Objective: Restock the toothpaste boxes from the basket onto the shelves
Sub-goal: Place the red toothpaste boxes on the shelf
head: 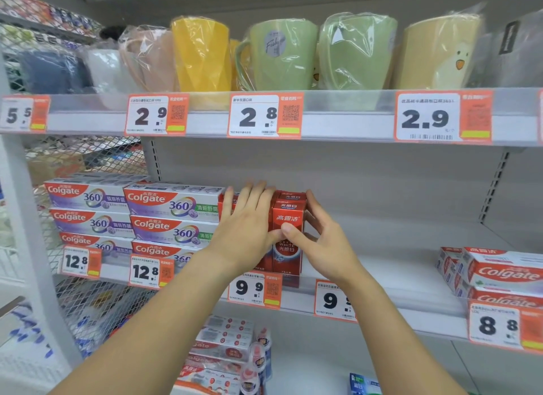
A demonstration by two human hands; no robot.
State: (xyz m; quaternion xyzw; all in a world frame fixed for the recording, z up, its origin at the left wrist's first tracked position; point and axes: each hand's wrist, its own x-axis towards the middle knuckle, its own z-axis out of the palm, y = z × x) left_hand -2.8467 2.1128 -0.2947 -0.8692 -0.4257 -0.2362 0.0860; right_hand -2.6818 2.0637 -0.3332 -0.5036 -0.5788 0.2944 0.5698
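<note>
We are reaching both forearms up from the bottom of the view toward the middle shelf [382, 280]. Our left hand [246, 221] is lying flat against the front of the red toothpaste boxes [289, 215], its fingers straight and spread, their tips reaching the tops of the boxes. Our right hand [318, 241] is cupping the right side of the same upright boxes, the thumb pressing on the front face and the curled fingers wrapping the right edge. The boxes are standing on end on the shelf, just right of the stacked purple-and-white toothpaste cartons [173, 215], behind a 9.9 price tag [254, 288].

Below our arms, on the lower shelf, we are seeing more toothpaste packs [226, 344] piled together, somewhat blurred. To the right on the middle shelf, a separate stack of red-and-white cartons [505, 274] is sitting well apart from the red boxes, above an 8.8 tag [499, 325]. Between them the shelf surface is showing bare white.

Farther up, the top shelf is carrying plastic-wrapped cups: a yellow cup [202, 56], two green cups [282, 55], and a pale yellow cup with a duck face [437, 53], with price tags reading 2.9 and 2.8 along the rail [346, 100].
</note>
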